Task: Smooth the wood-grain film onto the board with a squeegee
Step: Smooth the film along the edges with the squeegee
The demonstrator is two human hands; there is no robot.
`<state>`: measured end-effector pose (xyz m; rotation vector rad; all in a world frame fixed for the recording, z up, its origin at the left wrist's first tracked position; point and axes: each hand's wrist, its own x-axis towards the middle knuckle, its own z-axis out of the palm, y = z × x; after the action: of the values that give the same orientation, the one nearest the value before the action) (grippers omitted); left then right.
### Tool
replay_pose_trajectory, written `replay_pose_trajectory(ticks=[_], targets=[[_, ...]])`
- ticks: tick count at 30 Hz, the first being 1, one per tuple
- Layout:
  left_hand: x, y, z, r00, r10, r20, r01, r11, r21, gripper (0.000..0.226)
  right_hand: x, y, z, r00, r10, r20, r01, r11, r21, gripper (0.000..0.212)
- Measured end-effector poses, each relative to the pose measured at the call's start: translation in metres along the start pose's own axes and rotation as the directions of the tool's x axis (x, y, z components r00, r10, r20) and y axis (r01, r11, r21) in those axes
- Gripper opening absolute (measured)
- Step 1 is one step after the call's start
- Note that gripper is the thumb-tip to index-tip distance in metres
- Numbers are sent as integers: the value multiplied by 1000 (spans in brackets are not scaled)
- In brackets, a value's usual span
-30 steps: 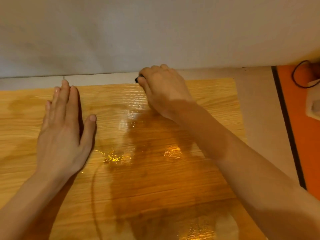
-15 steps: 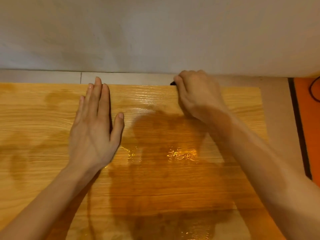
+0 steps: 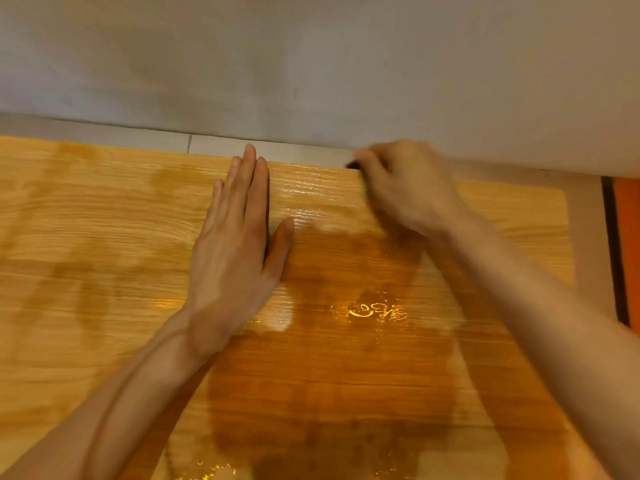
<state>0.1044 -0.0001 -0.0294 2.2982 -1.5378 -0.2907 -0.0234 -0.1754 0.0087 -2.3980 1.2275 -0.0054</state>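
Right now, best done w/ firm even pressure along far edge of wood-grain film (image 3: 104, 237), squeegee (image 3: 352, 164) kept low and angled so trapped air and moisture get pushed out past the edge rather than back under. Worth overlapping strokes, esp. near the glossy wet-looking patch (image 3: 377, 311) mid-sheet, likely still needing a pass. Judged well along: film lying flat over most of board, no big bubbles visible, tho blur hides fine detail.

Left hand (image 3: 239, 244) laid palm-down on film, fingers (image 3: 258, 181) straight and close together, thumb splayed out to the side, tips reaching the far edge just beside pale strip (image 3: 138, 138) at foot of wall (image 3: 311, 64). Holding nothing, just pinning the sheet so no creep under the stroke.

Right hand (image 3: 408, 192) curled into a closed grip on squeegee, only a small dark tip poking out past the knuckles at the far film edge; rest of tool hidden in the fist, motion-blurred. Hands near each other, not touching.

Should keep left palm flat and planted close to the stroke line
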Motion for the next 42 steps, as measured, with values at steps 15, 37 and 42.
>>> replay_pose_trajectory(ticks=[15, 37, 42], targets=[[-38, -43, -13, 997, -60, -40, 62, 997, 45, 67, -20, 31, -25, 996, 90, -26, -86, 989, 125, 32], [-38, -46, -12, 994, -70, -82, 77, 994, 81, 66, -68, 1, 46, 965, -63, -255, 81, 995, 63, 42], [-40, -44, -12, 994, -76, -77, 83, 993, 82, 66, -170, 6, 66, 938, -304, -168, 310, 951, 11, 44]])
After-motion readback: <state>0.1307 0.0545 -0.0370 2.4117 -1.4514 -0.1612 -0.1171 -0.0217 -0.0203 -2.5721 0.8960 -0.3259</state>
